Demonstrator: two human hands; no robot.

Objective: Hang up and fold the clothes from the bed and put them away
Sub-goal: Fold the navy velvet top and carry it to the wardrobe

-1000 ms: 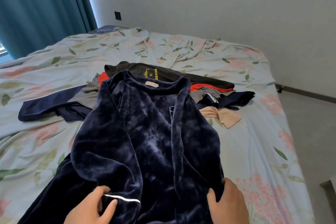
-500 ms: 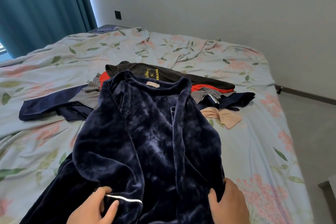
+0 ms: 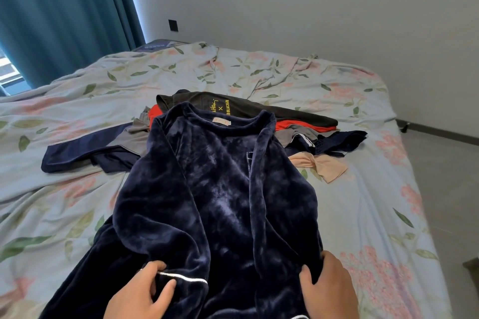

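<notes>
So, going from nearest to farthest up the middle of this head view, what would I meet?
First the dark blue velvet top → black T-shirt with yellow lettering → floral bedsheet → black square wall plate.

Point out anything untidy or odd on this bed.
Behind the navy top, the other clothes lie in a crumpled, overlapping heap, with a peach piece sticking out at its right edge. The sheet is wrinkled. Nothing looks torn or spilled.

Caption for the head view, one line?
Left hand and right hand hold a navy velvet top over piled clothes on a floral bed.
</notes>
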